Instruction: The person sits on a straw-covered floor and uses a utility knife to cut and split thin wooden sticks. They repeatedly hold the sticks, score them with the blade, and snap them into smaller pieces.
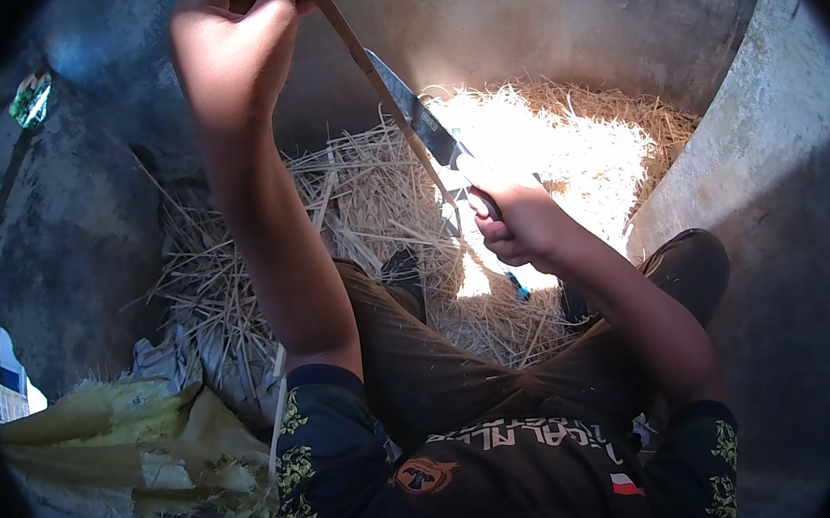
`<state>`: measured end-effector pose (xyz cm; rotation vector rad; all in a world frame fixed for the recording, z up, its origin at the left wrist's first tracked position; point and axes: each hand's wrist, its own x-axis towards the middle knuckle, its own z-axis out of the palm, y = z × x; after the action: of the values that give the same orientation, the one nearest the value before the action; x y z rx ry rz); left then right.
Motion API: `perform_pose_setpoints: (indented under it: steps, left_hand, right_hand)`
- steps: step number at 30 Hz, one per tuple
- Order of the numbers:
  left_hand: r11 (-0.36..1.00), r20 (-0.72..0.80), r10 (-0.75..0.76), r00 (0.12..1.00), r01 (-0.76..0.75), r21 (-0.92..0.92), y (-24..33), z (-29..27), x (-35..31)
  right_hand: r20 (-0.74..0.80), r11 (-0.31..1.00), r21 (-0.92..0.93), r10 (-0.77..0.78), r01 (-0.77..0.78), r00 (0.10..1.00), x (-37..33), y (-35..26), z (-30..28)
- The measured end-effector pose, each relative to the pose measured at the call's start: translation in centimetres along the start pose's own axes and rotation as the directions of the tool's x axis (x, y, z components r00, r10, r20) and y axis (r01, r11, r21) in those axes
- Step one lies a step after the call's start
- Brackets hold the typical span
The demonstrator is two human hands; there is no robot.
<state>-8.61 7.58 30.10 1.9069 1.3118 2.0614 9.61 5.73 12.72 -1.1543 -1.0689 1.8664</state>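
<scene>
My left hand (237, 8) is raised at the top edge, its fingers closed on the upper end of a long, thin, flat strip (357, 49), which looks like bamboo or wood. The strip slants down to the right towards my other hand. My right hand (522, 218) grips the handle of a knife (416, 113). Its broad blade points up and left, lying along the strip; whether the edge touches it I cannot make out. Both hands are above my bent legs. The strip's lower end is near the knife handle, partly lost in glare.
Pale shavings (613, 158) heap up ahead, washed out by sunlight. Tangled thin strips (354, 180) cover the ground to the left. A frayed yellow-green cloth (104, 429) lies at lower left. Grey curved walls (552, 20) stand close around, with a bright opening (0, 369) at left.
</scene>
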Motion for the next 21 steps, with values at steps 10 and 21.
perform_pose_setpoints:
  steps: [10,21]
  left_hand:
    - [0.994,0.007,0.066,0.998,-0.066,-0.082,-1.9,0.0,0.9]
    - [0.984,-0.130,0.176,0.976,-0.173,0.033,-0.4,1.3,-1.1]
  right_hand:
    - [0.028,0.310,-0.794,-0.839,0.522,0.543,-0.7,-2.7,1.1]
    - [0.257,-0.110,-0.965,-0.571,0.237,0.780,-0.9,-0.1,-0.9]
